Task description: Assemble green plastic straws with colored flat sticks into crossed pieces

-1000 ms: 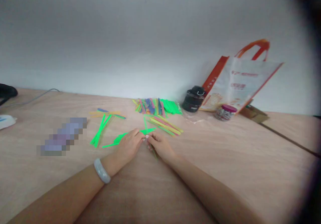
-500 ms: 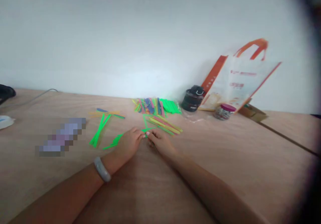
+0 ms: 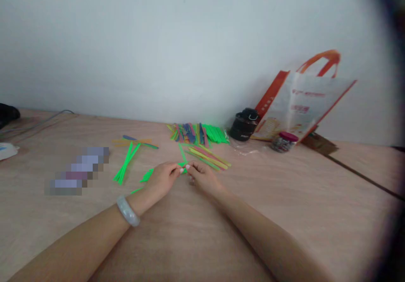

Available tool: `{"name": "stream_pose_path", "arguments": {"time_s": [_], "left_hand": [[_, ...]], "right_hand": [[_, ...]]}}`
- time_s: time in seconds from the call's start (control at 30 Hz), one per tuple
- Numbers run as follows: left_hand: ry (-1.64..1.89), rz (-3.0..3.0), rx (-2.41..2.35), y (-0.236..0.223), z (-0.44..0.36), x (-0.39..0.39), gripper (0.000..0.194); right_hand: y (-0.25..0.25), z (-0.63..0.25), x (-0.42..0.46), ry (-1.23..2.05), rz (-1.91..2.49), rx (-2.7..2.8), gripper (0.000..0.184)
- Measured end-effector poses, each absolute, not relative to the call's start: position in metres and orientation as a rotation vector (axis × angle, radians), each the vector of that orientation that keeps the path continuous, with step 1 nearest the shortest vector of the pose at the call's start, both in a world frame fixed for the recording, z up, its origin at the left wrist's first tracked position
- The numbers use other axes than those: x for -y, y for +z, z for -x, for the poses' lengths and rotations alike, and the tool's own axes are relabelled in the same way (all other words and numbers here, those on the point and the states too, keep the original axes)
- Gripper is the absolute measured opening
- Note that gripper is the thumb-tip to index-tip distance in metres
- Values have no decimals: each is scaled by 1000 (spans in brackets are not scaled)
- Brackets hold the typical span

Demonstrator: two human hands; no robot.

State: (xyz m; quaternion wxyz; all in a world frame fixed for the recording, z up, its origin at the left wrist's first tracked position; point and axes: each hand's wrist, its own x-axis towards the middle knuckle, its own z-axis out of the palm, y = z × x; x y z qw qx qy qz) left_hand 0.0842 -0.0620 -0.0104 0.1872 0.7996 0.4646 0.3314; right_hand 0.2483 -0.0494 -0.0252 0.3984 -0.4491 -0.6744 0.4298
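Observation:
My left hand (image 3: 166, 174) and my right hand (image 3: 204, 175) meet over the table, fingertips pinched together around a thin green plastic piece (image 3: 182, 164). Its exact form is mostly hidden by the fingers. Behind my left hand lies a small green bundle (image 3: 147, 175), partly covered. A green stick (image 3: 136, 190) pokes out beside my left wrist. Just beyond my right hand, several yellow, pink and green strips (image 3: 210, 157) are spread in a loose pile. A pale green strip (image 3: 182, 152) stretches away behind my fingertips.
Left of my hands lie crossed green sticks (image 3: 126, 164) and blue and orange blades (image 3: 136, 141). Colourful strips (image 3: 190, 133) and a green bundle (image 3: 217, 133) lie near the wall. Farther right stand a black bottle (image 3: 243, 125), a jar (image 3: 284, 142) and a bag (image 3: 305, 100).
Both hands stay pinched together at nearly the same spot. My left hand and wrist have shifted slightly, and the green stick by the wrist now shows apart from the green bundle.

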Motion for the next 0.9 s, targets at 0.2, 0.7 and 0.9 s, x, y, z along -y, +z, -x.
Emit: {"name": "stream_pose_path", "arguments": {"time_s": [0.2,0.7,0.9], "left_hand": [[844,-2081,-1427,-12,-78,63,32],[761,-2750,-1313,-39,-88,60,32],[658,-2678,-1426,-39,-71,49,34]], "right_hand": [[-25,-273,28,854,1260,1597,35],[-41,-321,-7,-379,1677,2027,28],[-40,-318,1,-431,1640,2095,29]]}}
